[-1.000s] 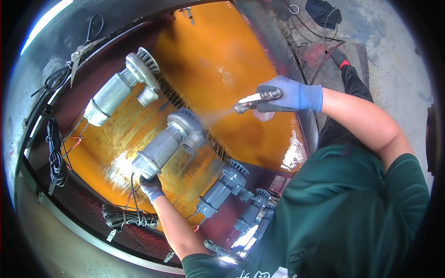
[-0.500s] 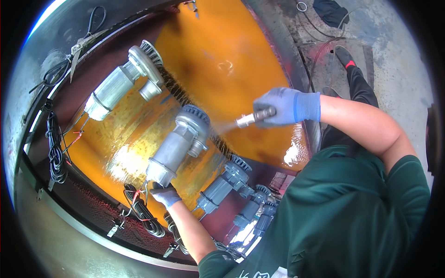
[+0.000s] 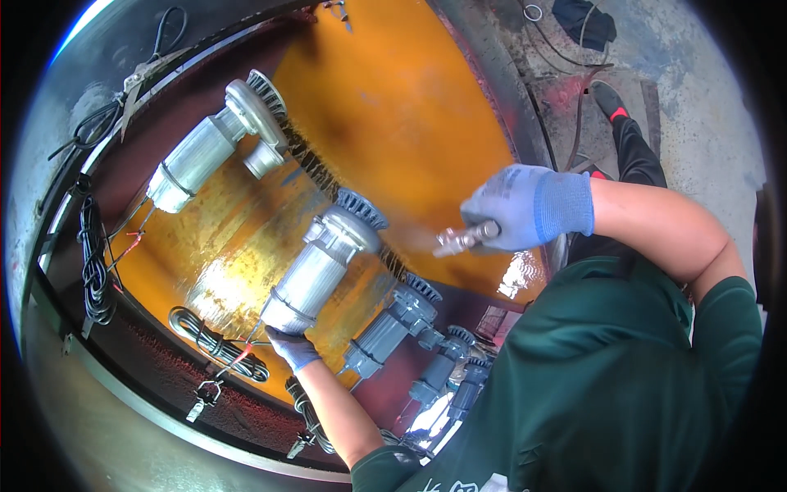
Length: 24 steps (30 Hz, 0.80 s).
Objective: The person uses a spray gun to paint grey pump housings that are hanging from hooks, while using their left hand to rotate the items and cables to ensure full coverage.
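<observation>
My right hand (image 3: 525, 207), in a blue-grey knit glove, is closed around a metal spray gun (image 3: 464, 239). A faint mist leaves its nozzle toward a submersible pump (image 3: 310, 283), which hangs tilted with its slotted strainer end up and to the right. My left hand (image 3: 293, 348), gloved too, grips the pump's lower end, its fingers partly hidden behind the body. This pump looks silver-grey. Beside my left hand a coiled black cable (image 3: 215, 340) dangles, with a red tie near it.
A bare silver pump (image 3: 197, 164) hangs to the left; several darker grey pumps (image 3: 381, 338) hang to the right. Behind them stands an orange, wet-looking curved panel (image 3: 393, 115). More coiled cable (image 3: 95, 266) hangs at the left rim. A hose (image 3: 579, 119) crosses the floor.
The pump in my left hand has turned, so its side outlet no longer faces right. My right hand with the spray gun has moved slightly right and down. The coiled cable has swung left.
</observation>
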Motion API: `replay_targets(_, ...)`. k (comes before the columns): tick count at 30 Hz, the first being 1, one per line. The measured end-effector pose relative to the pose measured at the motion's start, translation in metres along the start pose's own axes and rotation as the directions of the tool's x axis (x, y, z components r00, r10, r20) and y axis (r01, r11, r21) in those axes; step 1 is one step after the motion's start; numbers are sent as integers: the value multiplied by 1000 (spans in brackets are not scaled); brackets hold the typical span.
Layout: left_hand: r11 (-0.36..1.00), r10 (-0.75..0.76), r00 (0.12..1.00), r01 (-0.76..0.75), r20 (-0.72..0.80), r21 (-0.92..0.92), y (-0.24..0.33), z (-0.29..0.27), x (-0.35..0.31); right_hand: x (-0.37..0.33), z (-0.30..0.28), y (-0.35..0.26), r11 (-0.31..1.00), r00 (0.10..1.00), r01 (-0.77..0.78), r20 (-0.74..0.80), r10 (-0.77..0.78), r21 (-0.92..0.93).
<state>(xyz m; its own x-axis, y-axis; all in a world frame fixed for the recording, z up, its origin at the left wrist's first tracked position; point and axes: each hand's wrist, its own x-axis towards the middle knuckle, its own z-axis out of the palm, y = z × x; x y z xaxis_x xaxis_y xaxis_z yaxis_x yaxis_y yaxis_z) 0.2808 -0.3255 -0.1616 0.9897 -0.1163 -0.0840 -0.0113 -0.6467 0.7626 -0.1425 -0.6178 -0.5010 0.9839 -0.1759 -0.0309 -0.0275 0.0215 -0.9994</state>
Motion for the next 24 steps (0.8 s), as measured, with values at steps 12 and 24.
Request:
replay_targets(12, 999, 48, 991, -44, 126, -32, -7, -13, 38, -3, 31, 0, 989, 989, 134, -64, -130, 68)
replay_targets(24, -50, -180, 724, 669, 666, -741, -4, -64, 85, 2, 34, 17, 977, 997, 70, -51, -61, 199)
